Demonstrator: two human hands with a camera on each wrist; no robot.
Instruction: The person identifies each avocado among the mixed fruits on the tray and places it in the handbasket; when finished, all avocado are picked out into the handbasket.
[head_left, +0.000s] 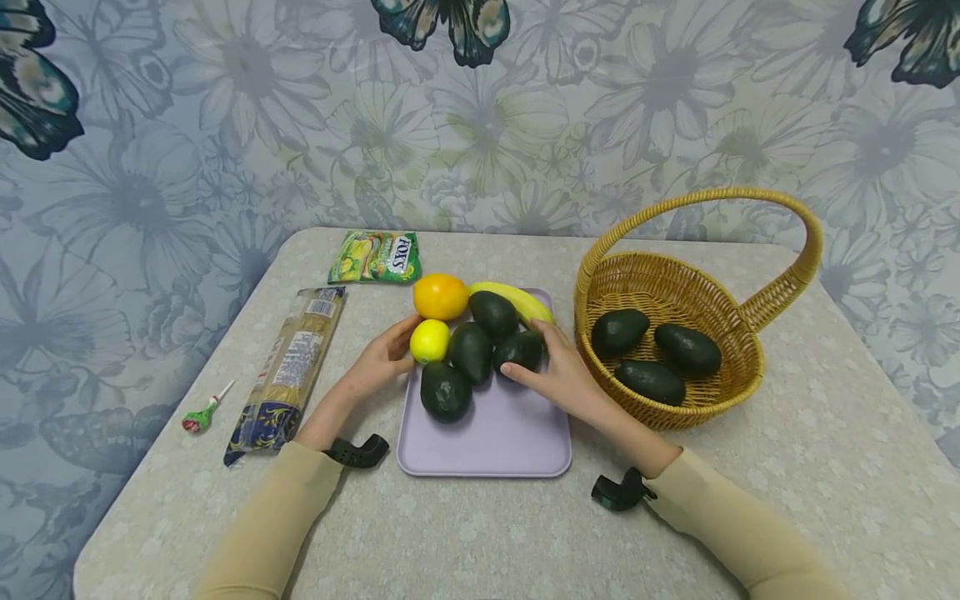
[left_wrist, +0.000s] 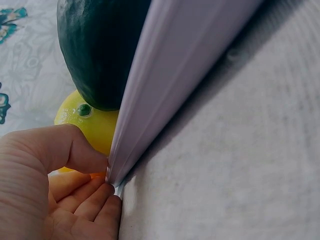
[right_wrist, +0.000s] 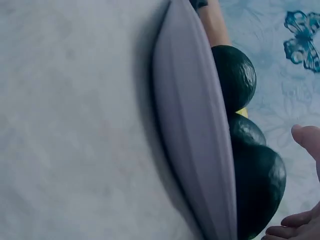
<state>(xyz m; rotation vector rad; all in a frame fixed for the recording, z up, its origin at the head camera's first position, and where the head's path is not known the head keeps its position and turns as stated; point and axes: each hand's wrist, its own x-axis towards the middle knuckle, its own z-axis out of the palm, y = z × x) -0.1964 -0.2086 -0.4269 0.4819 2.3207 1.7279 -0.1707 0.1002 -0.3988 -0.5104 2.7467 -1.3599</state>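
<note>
On the lilac tray (head_left: pixel 487 450) lie several dark green avocados (head_left: pixel 446 392), with a yellow lemon (head_left: pixel 431 342), an orange (head_left: pixel 440 297) and a banana (head_left: pixel 517 300) grouped around them. My left hand (head_left: pixel 378 360) is beside the lemon at the tray's left edge, fingers loosely bent. In the left wrist view its thumb (left_wrist: pixel 75 150) reaches the tray rim in front of the lemon (left_wrist: pixel 87 122). Thumb and fingers spread, my right hand (head_left: pixel 562 375) reaches around the rightmost avocado (head_left: pixel 519 352). The right wrist view shows a gap between thumb (right_wrist: pixel 306 137) and avocado (right_wrist: pixel 257 190).
A wicker basket (head_left: pixel 738 392) with a tall handle stands right of the tray and holds three avocados (head_left: pixel 686 350). To the left lie a pack of pasta (head_left: pixel 292 367) and a lollipop (head_left: pixel 202 415). A green candy bag (head_left: pixel 375 257) sits at the back.
</note>
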